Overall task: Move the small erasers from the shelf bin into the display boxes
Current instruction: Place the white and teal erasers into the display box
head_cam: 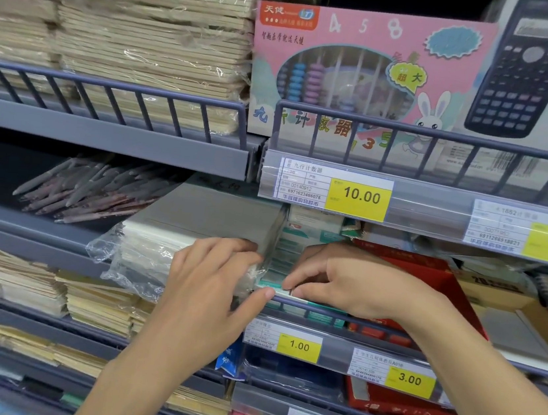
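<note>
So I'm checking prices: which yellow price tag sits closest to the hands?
The 1.00 tag, on the rail directly under the left hand thumb; the 3.00 tag is farther right.

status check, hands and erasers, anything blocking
Left hand grips the plastic-wrapped stack. Right hand pinches a small eraser at the shelf rail. Stack crowds the eraser slot.

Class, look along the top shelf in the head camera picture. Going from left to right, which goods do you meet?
Plastic-wrapped stacks of tan notebooks → pink abacus box → calculator box.
</note>
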Motion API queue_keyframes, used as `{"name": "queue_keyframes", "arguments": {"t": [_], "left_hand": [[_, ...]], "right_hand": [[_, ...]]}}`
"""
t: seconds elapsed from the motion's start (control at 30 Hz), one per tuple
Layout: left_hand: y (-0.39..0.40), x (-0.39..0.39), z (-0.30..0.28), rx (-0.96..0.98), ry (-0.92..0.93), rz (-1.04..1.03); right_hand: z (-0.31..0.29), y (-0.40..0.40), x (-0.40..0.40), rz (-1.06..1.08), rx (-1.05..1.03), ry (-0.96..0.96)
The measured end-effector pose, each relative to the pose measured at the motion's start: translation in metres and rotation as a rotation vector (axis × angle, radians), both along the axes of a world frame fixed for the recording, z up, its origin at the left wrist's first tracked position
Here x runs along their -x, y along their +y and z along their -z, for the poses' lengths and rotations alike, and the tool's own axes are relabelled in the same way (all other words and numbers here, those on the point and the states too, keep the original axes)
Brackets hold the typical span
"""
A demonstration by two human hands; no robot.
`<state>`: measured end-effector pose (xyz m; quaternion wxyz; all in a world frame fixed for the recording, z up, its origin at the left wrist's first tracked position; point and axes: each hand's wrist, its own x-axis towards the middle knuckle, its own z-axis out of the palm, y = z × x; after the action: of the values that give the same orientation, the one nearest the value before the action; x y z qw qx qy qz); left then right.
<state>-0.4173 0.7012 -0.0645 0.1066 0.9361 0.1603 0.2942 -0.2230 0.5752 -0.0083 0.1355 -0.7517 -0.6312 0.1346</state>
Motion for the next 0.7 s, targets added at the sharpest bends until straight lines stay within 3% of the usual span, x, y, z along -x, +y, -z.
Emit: {"name": "queue_keyframes", "arguments": {"t": [0.23, 0.3, 0.47, 0.6, 0.7], "left_hand": [[0.000, 0.000, 0.002, 0.003, 0.002, -0.009], [0.000, 0.000, 0.000, 0.010, 0.009, -0.007], [-0.002, 0.009, -0.008, 0.143, -0.063, 0.028], [-0.015, 0.032, -0.013, 0.284, -0.318, 0.053], [-0.030, 0.049, -0.006, 0.480, -0.456, 0.145]], "right_hand": [[0.002, 0.004, 0.002, 0.061, 0.171, 0.039], [-0.001, 0.002, 0.004, 0.045, 0.139, 0.017], [-0.005, -0.016, 0.019, 0.158, -0.172, 0.033], [0.002, -0.043, 0.048, 0.204, -0.549, 0.236], [0.022, -0.070, 0.077, 0.205, -0.663, 0.436]]}}
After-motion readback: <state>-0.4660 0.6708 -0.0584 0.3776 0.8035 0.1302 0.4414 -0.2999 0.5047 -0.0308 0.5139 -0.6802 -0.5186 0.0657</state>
